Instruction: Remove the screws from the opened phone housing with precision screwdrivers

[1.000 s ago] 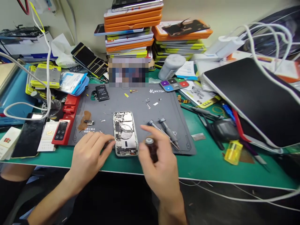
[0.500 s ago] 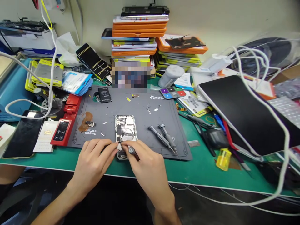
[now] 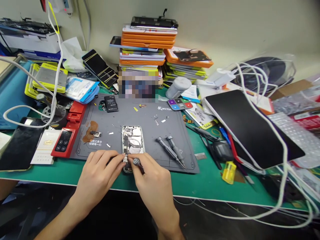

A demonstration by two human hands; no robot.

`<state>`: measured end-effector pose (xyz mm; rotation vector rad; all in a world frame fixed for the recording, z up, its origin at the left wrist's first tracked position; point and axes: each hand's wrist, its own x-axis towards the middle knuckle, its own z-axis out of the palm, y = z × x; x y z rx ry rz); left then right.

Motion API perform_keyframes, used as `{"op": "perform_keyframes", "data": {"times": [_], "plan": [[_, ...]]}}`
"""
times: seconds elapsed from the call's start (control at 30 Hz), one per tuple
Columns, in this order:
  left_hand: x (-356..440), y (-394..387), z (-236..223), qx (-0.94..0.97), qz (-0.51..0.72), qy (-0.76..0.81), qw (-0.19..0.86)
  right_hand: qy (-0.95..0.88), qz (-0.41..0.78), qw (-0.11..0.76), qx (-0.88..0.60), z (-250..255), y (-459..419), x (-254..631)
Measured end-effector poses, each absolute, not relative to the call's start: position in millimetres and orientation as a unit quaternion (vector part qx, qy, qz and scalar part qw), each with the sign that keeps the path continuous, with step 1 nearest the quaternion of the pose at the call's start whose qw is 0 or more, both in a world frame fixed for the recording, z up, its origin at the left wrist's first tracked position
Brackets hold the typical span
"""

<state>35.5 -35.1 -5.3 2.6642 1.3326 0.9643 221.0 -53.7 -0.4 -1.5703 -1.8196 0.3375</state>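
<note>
An opened phone [image 3: 136, 143] with bare inner parts lies upright on the grey work mat [image 3: 100, 116], near the table's front edge. Over its lower left part, my left hand [image 3: 100, 176] is closed in a pinch; a dark sliver shows between its fingers, too hidden to name. My right hand [image 3: 152, 183] is closed from the other side, its fingertips touching the phone's lower inside and meeting the left ones. A dark screwdriver [image 3: 137, 162] is tucked in that hand, its round end pointing up. Two grey screwdrivers [image 3: 170, 151] lie to the right on the mat.
A black battery [image 3: 111, 103], a small camera part [image 3: 95, 133] and tiny bits lie around the phone. Left stands a red device [image 3: 63, 143]; right are a black tablet-like panel [image 3: 250, 126], a yellow piece [image 3: 228, 172] and loose cables. Orange boxes [image 3: 147, 40] are stacked behind.
My right hand came in from the right of the phone and bent its fingers down to the phone's inside. My left hand moved over the phone's lower left. The view shifted slightly.
</note>
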Motion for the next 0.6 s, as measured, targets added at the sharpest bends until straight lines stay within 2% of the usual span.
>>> {"op": "perform_keyframes", "data": {"times": [0.6], "plan": [[35.5,-36.3,-5.9,0.851,0.301,0.430,0.009,-0.680,0.126,0.333,-0.641,-2.1,-53.1,219.5]]}}
